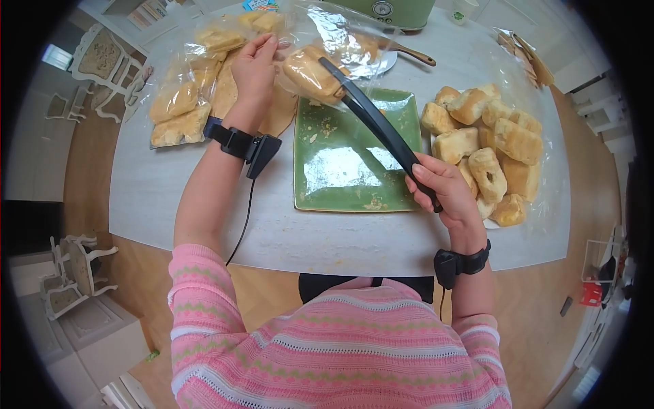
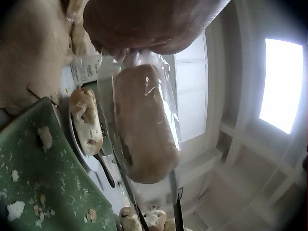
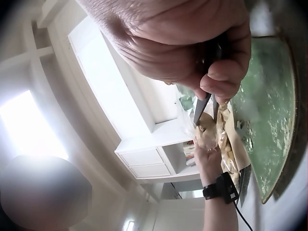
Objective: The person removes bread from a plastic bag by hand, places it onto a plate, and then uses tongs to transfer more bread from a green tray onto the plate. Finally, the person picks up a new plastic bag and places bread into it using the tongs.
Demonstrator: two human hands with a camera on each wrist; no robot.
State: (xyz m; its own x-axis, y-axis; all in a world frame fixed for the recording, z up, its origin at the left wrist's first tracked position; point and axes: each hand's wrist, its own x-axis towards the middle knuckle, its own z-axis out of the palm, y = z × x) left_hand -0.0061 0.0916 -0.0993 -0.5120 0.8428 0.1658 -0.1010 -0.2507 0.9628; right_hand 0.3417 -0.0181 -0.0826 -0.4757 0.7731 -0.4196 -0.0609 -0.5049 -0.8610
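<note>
Above the far edge of the green plate (image 1: 354,163), our left hand (image 1: 255,65) pinches the clear bag (image 1: 340,41) in a narrow grip. Our right hand (image 1: 439,191) closes its grip on black tongs (image 1: 375,119), which clamp a bread piece (image 1: 310,73) inside the bag.

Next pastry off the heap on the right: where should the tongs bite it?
Probably take a top pastry across its short sides, coming from above: it lies exposed on the pile, neighbours crowd its flanks, and the tongs in the right hand already point that way.
</note>
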